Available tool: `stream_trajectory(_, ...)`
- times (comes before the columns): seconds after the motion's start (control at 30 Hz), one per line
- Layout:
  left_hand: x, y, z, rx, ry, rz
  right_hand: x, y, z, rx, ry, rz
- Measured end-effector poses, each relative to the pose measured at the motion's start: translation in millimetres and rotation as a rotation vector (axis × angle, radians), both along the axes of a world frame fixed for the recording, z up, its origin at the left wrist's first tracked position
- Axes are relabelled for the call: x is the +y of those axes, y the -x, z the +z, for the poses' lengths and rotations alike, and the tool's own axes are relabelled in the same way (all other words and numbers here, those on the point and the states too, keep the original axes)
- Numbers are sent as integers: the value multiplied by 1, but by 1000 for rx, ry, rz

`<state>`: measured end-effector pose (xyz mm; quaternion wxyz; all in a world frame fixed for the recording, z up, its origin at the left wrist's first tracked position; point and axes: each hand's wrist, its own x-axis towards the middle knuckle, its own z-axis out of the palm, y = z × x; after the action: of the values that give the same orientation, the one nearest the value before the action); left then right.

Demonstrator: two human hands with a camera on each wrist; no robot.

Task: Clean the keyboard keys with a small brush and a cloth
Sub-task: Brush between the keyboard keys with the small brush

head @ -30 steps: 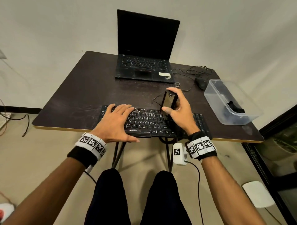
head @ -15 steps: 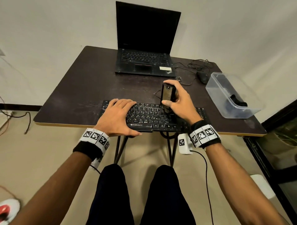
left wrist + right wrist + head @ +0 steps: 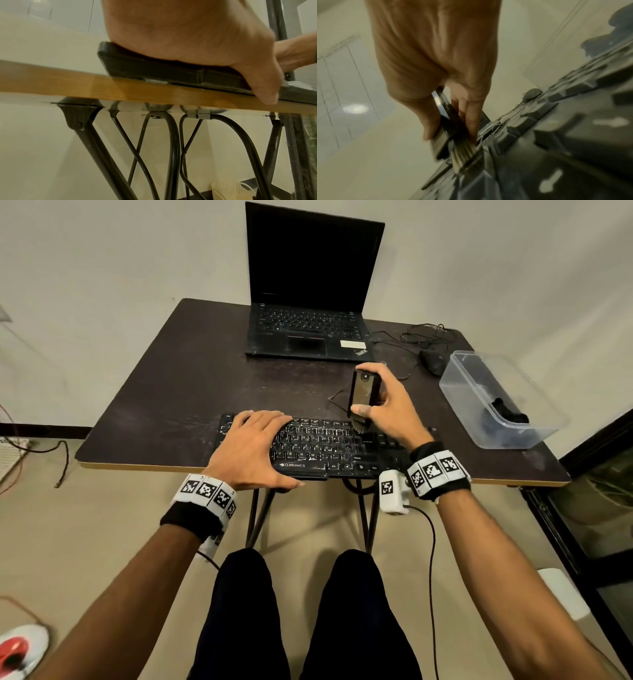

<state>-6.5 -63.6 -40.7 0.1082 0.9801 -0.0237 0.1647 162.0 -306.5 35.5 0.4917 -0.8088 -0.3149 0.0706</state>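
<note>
The brushing step is under way. The keyboard (image 3: 322, 446) lies along the worktop's (image 3: 164, 392) near edge, pinned flat under the open left hand (image 3: 250, 450), thumb hooked over the front. The right hand (image 3: 387, 409) has its grip closed round a small brush (image 3: 363, 397), held upright, bristles touching the top key row. Next, I'd say, it needs short sweeps along the rows. The cloth looks to be in the clear tub (image 3: 493, 402) by the right edge.
</note>
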Motion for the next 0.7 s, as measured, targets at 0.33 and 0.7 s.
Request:
stream_trajectory(0.33, 1, -1, -1, 4, -4, -2, 9, -1, 0, 84, -5, 91)
stream_trajectory(0.7, 1, 0, -1, 6, 2, -10, 19, 2, -2, -24, -16, 7)
